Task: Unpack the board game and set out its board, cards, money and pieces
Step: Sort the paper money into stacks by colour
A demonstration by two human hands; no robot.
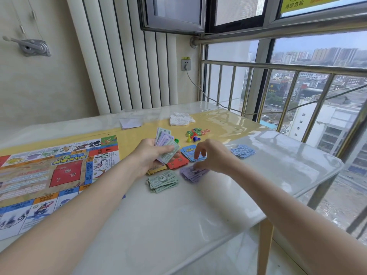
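Left hand (151, 155) gripping fanned notes (165, 139), right hand (210, 155) on purple notes (193, 173).

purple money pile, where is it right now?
Head view, centre: the purple money pile lies on the table under the right hand, right of the green money pile, below the blue cards.

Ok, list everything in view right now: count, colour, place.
board: one, multicoloured, flat at table's left
mixed notes: one fan, green and purple, in left hand
green notes: one pile, near the table's middle
purple notes: one pile, under right fingertips
blue notes: one pile, farther right
card stacks: blue, red, yellow, behind the notes
pieces: small heap, mixed colours, beyond the cards
white cloth: one, far side
white papers: one stack, far side
table: one, glossy
hands: left, right
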